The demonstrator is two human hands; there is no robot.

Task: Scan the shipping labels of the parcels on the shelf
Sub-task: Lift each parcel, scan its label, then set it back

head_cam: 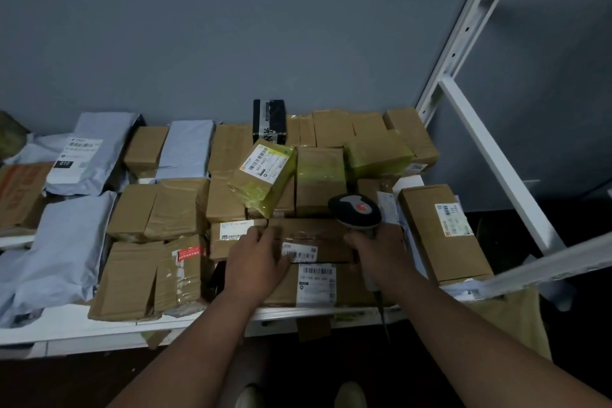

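Under left hand, labelled parcel

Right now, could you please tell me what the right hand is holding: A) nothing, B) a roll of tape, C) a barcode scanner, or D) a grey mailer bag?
C: the right hand grips the handle of a barcode scanner, whose head rises above the parcels.
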